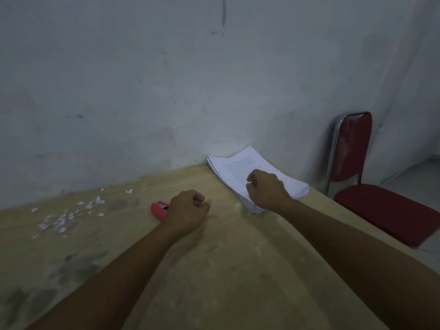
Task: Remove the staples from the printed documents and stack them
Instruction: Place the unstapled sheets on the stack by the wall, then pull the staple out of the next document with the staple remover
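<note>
Bare and closest to us, our left forearm [114, 277] and right forearm [357, 246] reach forward across a worn tan wooden table [226, 270] that is pushed into the corner of a scuffed grey-white wall [166, 79].

Our left hand [188, 210] rests on the tabletop with its fingers curled into a fist. We see nothing inside it. Just beside it, partly hidden by it, lies a small rounded red plastic staple remover [158, 209], set down within easy reach for the next staple.

Our right hand [267, 190] sits on a stack of white printed sheets [240, 163], which lies at the far right of the table, one corner against the wall. Its fingers are curled down, and thumb and forefinger seem to pinch at the top sheet, probably to steady or square it. The contact itself is hidden, so that is our judgement.

Far to the left, well apart from the stack, small torn white paper scraps [64, 217] are scattered. They are likely corners lost to staples, kept away from the clean pile.

Beyond the table's right edge stands a red padded chair with a chrome frame [381, 206].

No stapled document waits elsewhere on the table, so we judge the work well advanced.
</note>
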`<state>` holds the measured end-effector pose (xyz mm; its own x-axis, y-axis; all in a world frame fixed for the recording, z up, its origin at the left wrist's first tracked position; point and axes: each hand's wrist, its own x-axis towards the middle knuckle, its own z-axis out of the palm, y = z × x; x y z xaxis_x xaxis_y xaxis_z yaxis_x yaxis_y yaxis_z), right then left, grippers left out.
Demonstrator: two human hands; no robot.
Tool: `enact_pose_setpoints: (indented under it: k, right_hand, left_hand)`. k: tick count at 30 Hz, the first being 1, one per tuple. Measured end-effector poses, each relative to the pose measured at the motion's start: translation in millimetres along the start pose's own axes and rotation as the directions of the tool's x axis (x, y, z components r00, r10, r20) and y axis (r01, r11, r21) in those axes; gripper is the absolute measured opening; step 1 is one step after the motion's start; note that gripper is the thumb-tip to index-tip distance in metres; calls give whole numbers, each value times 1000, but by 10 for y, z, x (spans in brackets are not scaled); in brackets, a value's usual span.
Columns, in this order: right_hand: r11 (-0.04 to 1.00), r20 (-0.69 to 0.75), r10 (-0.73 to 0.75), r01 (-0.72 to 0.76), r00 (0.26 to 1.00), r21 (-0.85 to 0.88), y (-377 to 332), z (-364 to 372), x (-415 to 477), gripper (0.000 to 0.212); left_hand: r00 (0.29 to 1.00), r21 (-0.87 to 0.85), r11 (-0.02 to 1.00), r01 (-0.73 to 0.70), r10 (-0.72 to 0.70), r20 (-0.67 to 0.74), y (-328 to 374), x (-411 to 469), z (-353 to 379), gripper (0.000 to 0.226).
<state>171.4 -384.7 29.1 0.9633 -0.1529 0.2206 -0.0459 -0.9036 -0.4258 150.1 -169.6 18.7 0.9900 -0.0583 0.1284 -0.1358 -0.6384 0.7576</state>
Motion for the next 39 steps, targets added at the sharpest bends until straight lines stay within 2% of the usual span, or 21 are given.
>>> enact_pose_setpoints:
  k: [4,9,13,17,22,26,30,33,39]
  right_hand:
    - [984,75,-110,98,991,148,-617,73,-458,19]
    - [931,141,-230,176,963,321,-1478,315,-985,19]
    - [871,293,-278,111,915,479,-2192,594,-1354,14]
    - [803,441,-330,2,834,596,-2898,862,-1709,13]
    - [802,568,-379,-47,731,595,-3610,1252,-2142,19]
    - [859,607,-368,8,704,512,-4008,1518,-2378,24]
    - [794,717,-279,-267,638,546,-4329,1581,-2472,28]
    - [758,759,-244,-369,603,537,-4414,1615,-2471,33]
    - [820,750,-224,-295,623,490,-4484,1697,-2476,26]
  left_hand:
    - [1000,47,999,2,-2,5,-263,-396,-452,17]
    - [997,99,994,37,-31,-64,-644,-914,-1074,13]
    - [982,108,986,124,-107,-156,-1087,-1289,-1676,13]
    - [946,45,965,257,-242,-216,-1559,-1692,-2261,12]
    - [855,40,912,408,-366,-367,-2121,-2247,-2907,24]
    - [743,174,789,589,-445,-500,-2522,-2630,-3284,33]
    - [633,289,576,765,-589,-502,-2727,-2928,-3480,61]
    - [632,378,507,775,-620,-465,-2832,-2991,-3515,81]
    - [644,432,479,764,-600,-475,-2897,-2973,-3524,90]
